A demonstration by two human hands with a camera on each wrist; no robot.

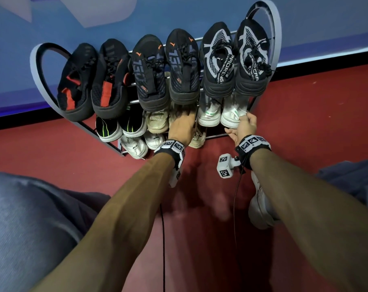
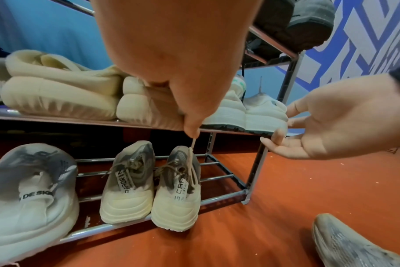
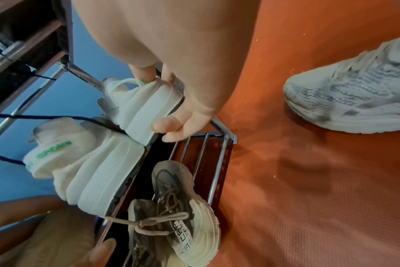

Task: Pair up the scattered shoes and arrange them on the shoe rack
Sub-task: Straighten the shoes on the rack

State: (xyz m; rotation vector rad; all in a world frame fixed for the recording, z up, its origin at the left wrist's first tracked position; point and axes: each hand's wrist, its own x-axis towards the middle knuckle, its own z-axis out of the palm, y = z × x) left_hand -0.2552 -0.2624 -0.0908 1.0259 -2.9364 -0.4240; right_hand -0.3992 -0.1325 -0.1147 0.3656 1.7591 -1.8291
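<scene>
The shoe rack (image 1: 261,102) stands against the blue wall, three tiers filled. Top tier: six dark shoes in three pairs, heels toward the camera.

Left hand (image 1: 182,125) reaches under the top tier at the middle shelf. In the head view its fingers are hidden by the overhanging dark shoes. The left wrist view shows the fingers (image 2: 191,126) pressed together, pinching the end of a beige lace (image 2: 191,159) that runs down to the beige-grey sneaker (image 2: 178,191) on the bottom tier, rightmost of its pair.

Right hand (image 1: 243,125) is at the right end of the middle shelf. Its fingers (image 3: 164,124) curl around the heel of the white sneaker with green trim (image 3: 139,103); thumb on top, fingers under the sole. Its mate (image 3: 87,166) sits just beside it.

A grey-white shoe (image 3: 354,95) lies on the red floor (image 1: 305,123), largely covered by the right forearm in the head view. Whether it is worn or loose cannot be told.
</scene>
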